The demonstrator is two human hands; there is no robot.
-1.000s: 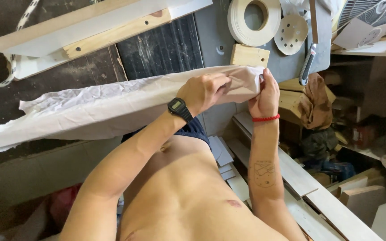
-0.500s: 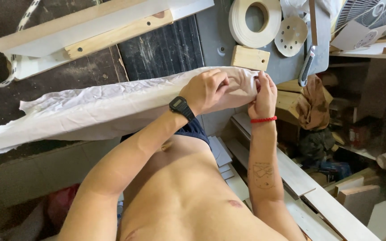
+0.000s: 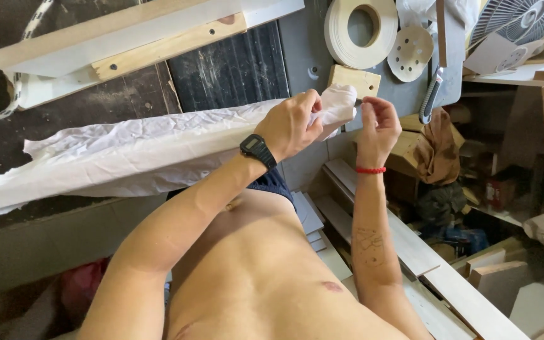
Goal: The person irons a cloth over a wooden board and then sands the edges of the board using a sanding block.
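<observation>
We see our left hand [image 3: 291,124] closed around the near end of a long bundle wrapped in crumpled white paper [image 3: 127,157]; its fingers are clamped on the paper, with the thumb side turned toward our chest. The bundle lies almost level in the air in front of us, and its long axis runs from the far end at the left, lower in the view, up to the wrapped tip [image 3: 338,104] at the right, just past our knuckles. Our right hand [image 3: 378,123] stands just beside this tip, to the right of it and not touching it as far as we can tell; its fingers are loosely curled with a small gap between thumb and forefinger, and we see nothing held in them. So the tip points straight toward the right hand, which is the nearer one to the loose end, while the left hand carries the weight. Behind the hands, on the grey surface [image 3: 297,50], lie a small wooden block [image 3: 354,79], a roll of pale edge tape [image 3: 360,28] and a round sanding disc [image 3: 412,53]
</observation>
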